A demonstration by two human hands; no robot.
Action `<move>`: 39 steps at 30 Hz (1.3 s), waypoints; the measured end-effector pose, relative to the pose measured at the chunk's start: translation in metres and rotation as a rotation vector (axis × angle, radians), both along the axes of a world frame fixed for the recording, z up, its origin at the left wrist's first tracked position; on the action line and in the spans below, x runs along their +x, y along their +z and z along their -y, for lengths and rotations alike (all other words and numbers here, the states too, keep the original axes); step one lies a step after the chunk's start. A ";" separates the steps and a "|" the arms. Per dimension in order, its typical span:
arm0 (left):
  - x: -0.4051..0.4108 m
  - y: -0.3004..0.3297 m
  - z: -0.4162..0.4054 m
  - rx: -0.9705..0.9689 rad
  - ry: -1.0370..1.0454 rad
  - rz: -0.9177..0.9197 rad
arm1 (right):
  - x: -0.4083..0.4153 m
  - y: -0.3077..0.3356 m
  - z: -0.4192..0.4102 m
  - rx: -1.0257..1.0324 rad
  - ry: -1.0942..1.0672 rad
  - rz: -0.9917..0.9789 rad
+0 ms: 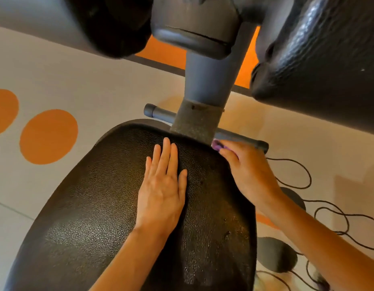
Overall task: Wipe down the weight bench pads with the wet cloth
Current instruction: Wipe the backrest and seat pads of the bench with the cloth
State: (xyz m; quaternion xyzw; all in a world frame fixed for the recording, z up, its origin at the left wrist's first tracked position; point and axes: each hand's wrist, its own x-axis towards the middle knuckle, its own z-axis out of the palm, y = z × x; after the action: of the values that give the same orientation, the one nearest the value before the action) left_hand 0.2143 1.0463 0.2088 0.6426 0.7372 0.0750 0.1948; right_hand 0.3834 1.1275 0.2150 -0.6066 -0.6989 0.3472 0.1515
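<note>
Pad (110, 206) runs lengthwise from bottom to frame centre, left hand (163, 185) flat on it, right hand (246, 166) gripping purple cloth (217, 145) at its top-right edge.

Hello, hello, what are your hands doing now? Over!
Left hand flat on seat pad. Right hand grips purple cloth at pad's far right corner. Frame post close ahead. Over.

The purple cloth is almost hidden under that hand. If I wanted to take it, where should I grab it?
Probably the purple cloth's far tip, the only part showing, poking past the right hand's fingers at the seat pad's right front corner. Pinch it from the front, beside the grey post; the hand covers the rest.
</note>
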 end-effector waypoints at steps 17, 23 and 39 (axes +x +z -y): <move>-0.006 0.008 0.000 -0.013 -0.025 0.070 | -0.070 -0.007 -0.022 0.047 0.181 0.062; -0.050 0.006 0.014 0.016 0.110 -0.051 | -0.060 -0.005 -0.021 0.072 0.109 0.154; -0.053 -0.004 0.013 0.047 0.095 -0.079 | -0.166 -0.003 -0.051 0.057 0.278 0.104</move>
State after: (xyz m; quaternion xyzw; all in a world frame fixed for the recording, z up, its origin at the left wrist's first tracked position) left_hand 0.1612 1.0333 0.2046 0.6139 0.7719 0.0758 0.1466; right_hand 0.2175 1.1783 0.2121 -0.5163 -0.7928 0.3130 0.0828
